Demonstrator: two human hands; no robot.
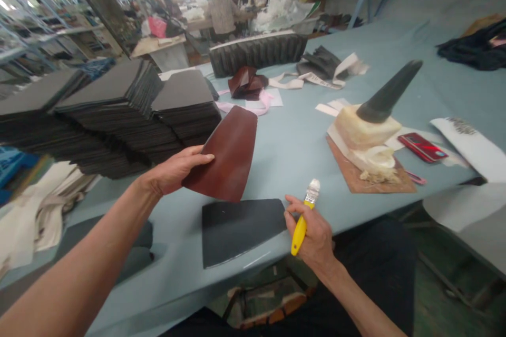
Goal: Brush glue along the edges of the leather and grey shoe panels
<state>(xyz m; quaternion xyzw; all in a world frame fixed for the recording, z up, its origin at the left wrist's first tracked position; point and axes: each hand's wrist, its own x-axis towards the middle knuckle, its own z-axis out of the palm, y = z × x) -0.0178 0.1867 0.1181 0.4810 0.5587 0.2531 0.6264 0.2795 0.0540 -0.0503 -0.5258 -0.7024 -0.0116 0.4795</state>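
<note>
My left hand (179,168) grips the left edge of a reddish-brown leather panel (229,152), thumb on top, and holds it tilted above the table. Below it, a dark grey panel (243,231) lies flat near the table's front edge. In my right hand (316,231) is a paintbrush (301,234) with a yellow handle, its whitish bristles pointing up and away from me. My right fingertips are at the right edge of the dark panel; whether they touch it I cannot tell.
Tall stacks of dark panels (185,95) stand at the left. A pale block-shaped container (356,124) with a dark cone on top sits on a brown board (356,181) at the right. Beside it lie a red phone (422,147) and a white piece (470,142). Scraps (247,83) lie farther back.
</note>
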